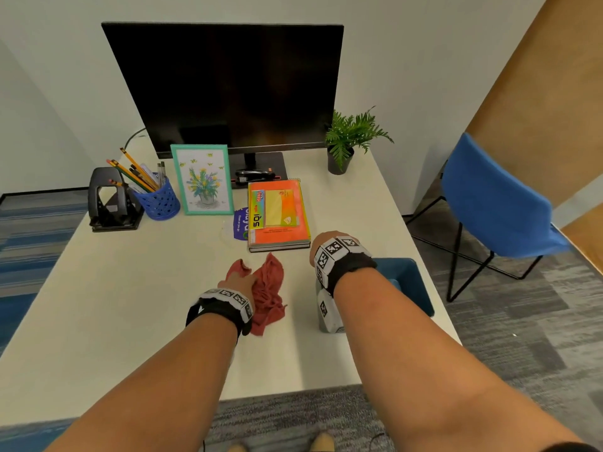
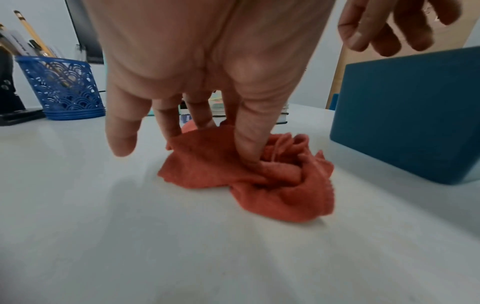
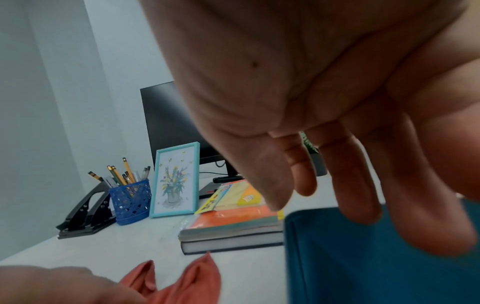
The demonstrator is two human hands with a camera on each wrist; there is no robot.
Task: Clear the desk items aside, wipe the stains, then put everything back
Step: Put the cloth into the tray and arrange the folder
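A crumpled red cloth (image 1: 270, 288) (image 2: 246, 185) (image 3: 197, 277) lies on the white desk (image 1: 130, 305) near the front middle. My left hand (image 1: 239, 278) (image 2: 215, 144) is down on it, pinching bunched folds between thumb and fingers; the little finger stays free. My right hand (image 1: 326, 244) (image 3: 337, 195) hovers with relaxed fingers just above the near left corner of a dark blue box (image 1: 408, 282) (image 2: 405, 115) (image 3: 376, 257) and holds nothing. A stack of books topped by an orange pad and sticky notes (image 1: 277, 216) (image 3: 233, 232) lies just beyond both hands.
Along the back stand a black hole punch (image 1: 109, 203), a blue pen cup (image 1: 158, 200), a teal picture frame (image 1: 202, 179), a monitor (image 1: 228, 86) with a stapler (image 1: 254, 175) on its base, and a potted plant (image 1: 349, 141). A purple packet (image 1: 240, 223) lies beside the books. A blue chair (image 1: 489, 203) stands right of the desk.
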